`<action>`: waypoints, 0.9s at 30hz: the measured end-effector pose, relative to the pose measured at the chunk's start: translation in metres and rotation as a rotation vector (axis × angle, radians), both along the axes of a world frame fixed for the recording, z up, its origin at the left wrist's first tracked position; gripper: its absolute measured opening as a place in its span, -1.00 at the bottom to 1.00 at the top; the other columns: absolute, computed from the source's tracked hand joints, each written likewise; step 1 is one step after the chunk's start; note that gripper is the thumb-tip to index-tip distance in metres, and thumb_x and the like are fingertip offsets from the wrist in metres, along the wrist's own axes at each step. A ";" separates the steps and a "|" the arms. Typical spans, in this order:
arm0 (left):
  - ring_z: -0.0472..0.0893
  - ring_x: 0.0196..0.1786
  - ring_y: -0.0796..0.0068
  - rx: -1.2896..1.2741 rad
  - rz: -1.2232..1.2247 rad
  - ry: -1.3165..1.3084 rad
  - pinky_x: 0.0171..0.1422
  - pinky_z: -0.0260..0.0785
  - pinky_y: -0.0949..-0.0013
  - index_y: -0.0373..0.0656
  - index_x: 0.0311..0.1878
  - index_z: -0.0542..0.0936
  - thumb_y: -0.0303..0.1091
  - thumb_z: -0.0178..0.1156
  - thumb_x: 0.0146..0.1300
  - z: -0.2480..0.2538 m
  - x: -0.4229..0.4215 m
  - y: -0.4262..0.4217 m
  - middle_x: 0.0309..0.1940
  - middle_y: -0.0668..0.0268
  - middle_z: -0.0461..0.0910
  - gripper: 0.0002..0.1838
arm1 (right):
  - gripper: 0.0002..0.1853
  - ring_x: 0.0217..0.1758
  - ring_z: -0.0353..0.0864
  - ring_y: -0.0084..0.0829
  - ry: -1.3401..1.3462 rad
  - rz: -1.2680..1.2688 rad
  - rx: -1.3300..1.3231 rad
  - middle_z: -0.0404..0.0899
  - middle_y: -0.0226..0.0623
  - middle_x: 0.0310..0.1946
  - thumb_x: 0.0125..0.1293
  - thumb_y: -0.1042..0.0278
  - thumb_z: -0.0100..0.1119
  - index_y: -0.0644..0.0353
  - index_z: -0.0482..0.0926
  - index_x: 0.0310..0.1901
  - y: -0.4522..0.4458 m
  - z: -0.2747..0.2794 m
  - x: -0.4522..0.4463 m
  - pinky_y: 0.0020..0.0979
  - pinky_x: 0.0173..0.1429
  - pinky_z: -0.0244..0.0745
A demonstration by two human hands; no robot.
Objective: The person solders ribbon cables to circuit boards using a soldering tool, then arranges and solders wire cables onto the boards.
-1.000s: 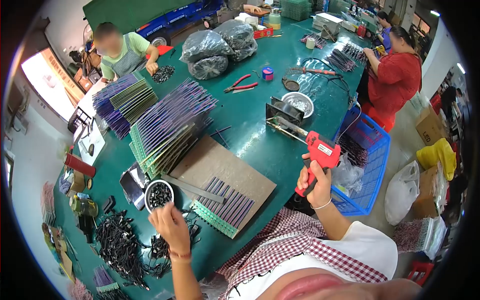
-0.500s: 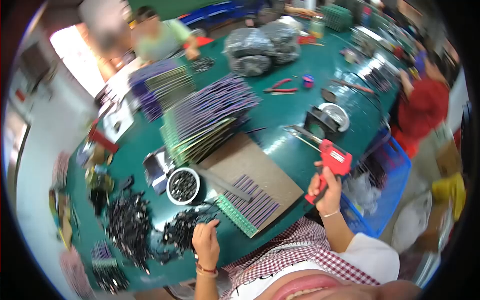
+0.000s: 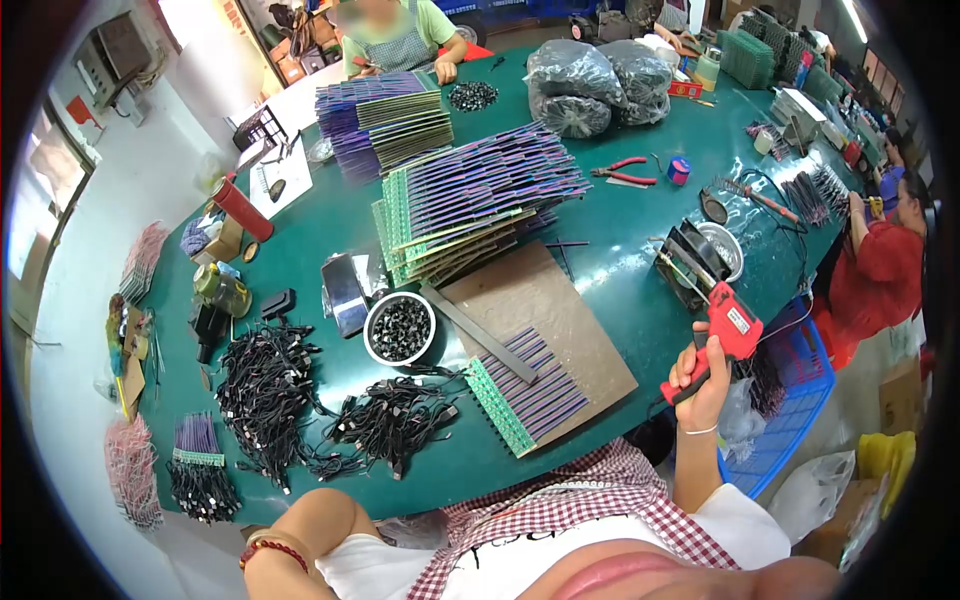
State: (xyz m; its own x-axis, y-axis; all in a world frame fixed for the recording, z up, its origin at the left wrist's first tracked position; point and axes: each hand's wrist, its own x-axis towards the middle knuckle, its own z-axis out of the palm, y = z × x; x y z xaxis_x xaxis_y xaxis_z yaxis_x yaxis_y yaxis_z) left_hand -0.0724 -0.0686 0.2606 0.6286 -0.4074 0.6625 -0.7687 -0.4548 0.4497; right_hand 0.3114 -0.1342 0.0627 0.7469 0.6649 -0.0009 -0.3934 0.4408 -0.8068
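My right hand [image 3: 703,385] grips a red soldering gun [image 3: 730,325] by its handle, its metal tip pointing up and left toward a black stand [image 3: 690,260]. Only my left forearm with a red bracelet shows at the bottom; the hand itself is out of view. A green circuit panel with purple strips [image 3: 530,385] lies on a brown board [image 3: 575,320], a flat metal bar [image 3: 480,335] across it. Beside it stands a white bowl of small black parts [image 3: 400,328], above piles of black cables [image 3: 395,420].
Stacked panels [image 3: 480,200], red pliers [image 3: 625,172], wrapped bags [image 3: 570,85] and a metal dish [image 3: 722,245] are on the green table. A blue basket [image 3: 800,410] stands at right. One person sits across; another, in red, is at the right.
The view has swung, so the table contents appear shifted. My left hand has moved from near the bowl and cables down out of view. My right hand still holds the soldering gun.
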 end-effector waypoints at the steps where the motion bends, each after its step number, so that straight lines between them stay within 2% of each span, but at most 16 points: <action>1: 0.43 -0.22 0.46 -0.013 0.014 -0.028 -0.08 0.24 0.18 -0.05 -0.16 0.52 -0.24 -0.10 0.31 -0.003 -0.004 0.005 -0.29 0.44 0.37 -0.78 | -0.67 -0.73 0.22 -0.64 0.006 -0.001 0.003 0.30 -0.43 -0.67 0.44 0.16 -0.12 0.26 0.39 0.02 -0.001 0.000 -0.001 -0.56 -0.64 0.22; 5: 0.45 0.19 0.49 -0.059 0.022 -0.134 0.25 0.10 0.03 0.11 -0.01 0.58 -0.17 -0.03 0.31 -0.017 -0.014 0.039 0.11 0.41 0.49 -0.73 | -0.66 -0.74 0.21 -0.64 -0.007 0.003 0.019 0.30 -0.42 -0.68 0.44 0.15 -0.12 0.26 0.37 0.03 0.001 0.002 0.005 -0.56 -0.64 0.21; 6: 0.45 0.19 0.49 -0.073 0.004 -0.131 0.25 0.10 0.03 0.11 -0.01 0.58 -0.17 -0.03 0.31 -0.021 -0.012 0.041 0.11 0.41 0.49 -0.73 | -0.66 -0.74 0.21 -0.64 -0.013 0.013 0.011 0.30 -0.42 -0.68 0.44 0.15 -0.12 0.26 0.37 0.03 -0.004 0.001 0.005 -0.57 -0.64 0.21; 8: 0.51 0.10 0.50 -0.138 -0.013 -0.220 -0.01 0.26 0.17 0.06 -0.08 0.58 -0.26 -0.02 0.30 -0.027 -0.007 0.040 0.03 0.43 0.52 -0.78 | -0.65 -0.73 0.21 -0.64 -0.008 -0.018 -0.019 0.30 -0.42 -0.68 0.44 0.14 -0.12 0.26 0.36 0.04 -0.004 0.002 0.005 -0.57 -0.63 0.20; 9: 0.54 -0.02 0.52 -0.183 -0.056 -0.218 -0.19 0.29 0.30 0.03 -0.14 0.58 -0.31 0.00 0.27 -0.030 -0.003 0.041 0.00 0.47 0.52 -0.81 | -0.67 -0.73 0.23 -0.62 -0.002 -0.012 -0.001 0.32 -0.41 -0.67 0.42 0.17 -0.08 0.25 0.37 0.02 -0.003 0.003 0.007 -0.54 -0.63 0.22; 10: 0.54 -0.02 0.52 -0.206 -0.063 -0.213 -0.19 0.29 0.30 0.03 -0.14 0.58 -0.31 0.00 0.27 -0.033 -0.001 0.041 0.00 0.47 0.52 -0.81 | -0.69 -0.73 0.26 -0.59 0.005 -0.002 0.019 0.34 -0.39 -0.67 0.40 0.19 -0.03 0.25 0.39 0.00 -0.004 0.003 0.007 -0.51 -0.64 0.24; 12: 0.56 -0.21 0.51 -0.184 0.063 -0.268 -0.29 0.29 0.35 0.01 -0.22 0.58 -0.34 -0.01 0.24 -0.041 0.002 0.045 -0.14 0.49 0.56 -0.84 | -0.70 -0.73 0.26 -0.59 0.015 -0.021 0.025 0.34 -0.39 -0.68 0.40 0.20 -0.04 0.25 0.38 0.00 -0.001 0.003 0.005 -0.50 -0.64 0.23; 13: 0.56 -0.21 0.51 -0.165 0.058 -0.281 -0.29 0.29 0.35 0.01 -0.22 0.58 -0.34 -0.01 0.24 -0.044 0.003 0.048 -0.14 0.49 0.56 -0.84 | -0.67 -0.73 0.24 -0.61 0.016 -0.003 0.019 0.31 -0.40 -0.68 0.42 0.16 -0.08 0.26 0.37 0.01 0.000 0.002 0.003 -0.53 -0.64 0.22; 15: 0.53 -0.39 0.50 -0.366 0.078 -0.073 -0.34 0.29 0.32 -0.01 -0.31 0.59 -0.37 0.00 0.20 -0.054 -0.001 0.048 -0.35 0.47 0.56 -0.85 | -0.66 -0.73 0.21 -0.63 0.026 0.025 0.027 0.28 -0.42 -0.69 0.43 0.14 -0.11 0.26 0.37 0.02 0.003 -0.001 0.003 -0.55 -0.65 0.21; 16: 0.53 -0.39 0.50 -0.357 0.081 -0.073 -0.34 0.29 0.32 -0.01 -0.31 0.59 -0.37 0.00 0.20 -0.060 -0.001 0.047 -0.35 0.47 0.56 -0.85 | -0.66 -0.73 0.21 -0.63 0.027 0.029 0.036 0.28 -0.42 -0.69 0.43 0.14 -0.11 0.26 0.37 0.02 0.007 0.000 0.006 -0.55 -0.65 0.21; 19: 0.47 -0.47 0.42 -0.609 0.218 0.030 -0.39 0.27 0.30 -0.11 -0.39 0.59 -0.41 0.08 0.12 -0.086 0.012 0.037 -0.43 0.37 0.55 -0.90 | -0.66 -0.76 0.21 -0.62 0.007 0.006 -0.001 0.29 -0.41 -0.70 0.43 0.14 -0.11 0.26 0.37 0.01 0.004 -0.003 0.003 -0.54 -0.67 0.24; 22: 0.42 -0.55 0.34 -0.780 0.240 0.095 -0.44 0.26 0.29 -0.22 -0.46 0.60 -0.45 0.16 0.03 -0.126 0.044 0.049 -0.52 0.27 0.54 -0.93 | -0.66 -0.76 0.22 -0.61 0.026 0.019 -0.027 0.31 -0.40 -0.71 0.42 0.14 -0.10 0.26 0.37 0.01 0.003 0.000 0.001 -0.52 -0.68 0.22; 23: 0.53 -0.44 0.33 -0.853 0.304 0.169 -0.40 0.30 0.28 -0.20 -0.41 0.61 -0.36 0.23 0.01 -0.142 0.041 0.046 -0.53 0.27 0.54 -0.88 | -0.66 -0.76 0.23 -0.58 0.035 0.032 -0.008 0.32 -0.39 -0.71 0.41 0.14 -0.08 0.25 0.38 0.01 0.002 -0.005 0.004 -0.50 -0.68 0.20; 24: 0.53 -0.44 0.33 -0.850 0.265 0.192 -0.40 0.30 0.28 -0.20 -0.41 0.61 -0.36 0.23 0.01 -0.154 0.044 0.046 -0.53 0.27 0.54 -0.88 | -0.67 -0.76 0.23 -0.57 0.045 0.034 -0.012 0.32 -0.37 -0.71 0.40 0.14 -0.07 0.24 0.39 0.00 0.003 -0.003 0.004 -0.49 -0.66 0.20; 26: 0.42 -0.57 0.37 -0.976 0.434 0.198 -0.45 0.29 0.35 -0.29 -0.67 0.63 -0.60 0.07 -0.31 -0.174 0.051 0.041 -0.68 0.29 0.43 -0.86 | -0.67 -0.75 0.23 -0.57 0.068 0.021 -0.013 0.31 -0.36 -0.71 0.40 0.15 -0.05 0.25 0.39 -0.01 0.003 0.000 0.002 -0.50 -0.64 0.21; 27: 0.42 -0.56 0.34 -1.027 0.442 0.185 -0.42 0.29 0.31 -0.32 -0.62 0.64 -0.61 0.09 -0.31 -0.182 0.054 0.037 -0.67 0.26 0.42 -0.85 | -0.66 -0.75 0.24 -0.57 0.096 0.017 -0.019 0.32 -0.34 -0.71 0.39 0.15 -0.05 0.26 0.39 0.00 0.002 0.005 0.000 -0.50 -0.62 0.23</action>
State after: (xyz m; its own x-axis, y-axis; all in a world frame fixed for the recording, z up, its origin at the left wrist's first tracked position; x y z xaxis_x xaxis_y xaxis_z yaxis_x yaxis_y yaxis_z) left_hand -0.0185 -0.0320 0.0782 0.7057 0.5579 0.4367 -0.5147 -0.0199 0.8572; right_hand 0.3117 -0.1319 0.0675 0.7315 0.6765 -0.0851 -0.4767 0.4182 -0.7732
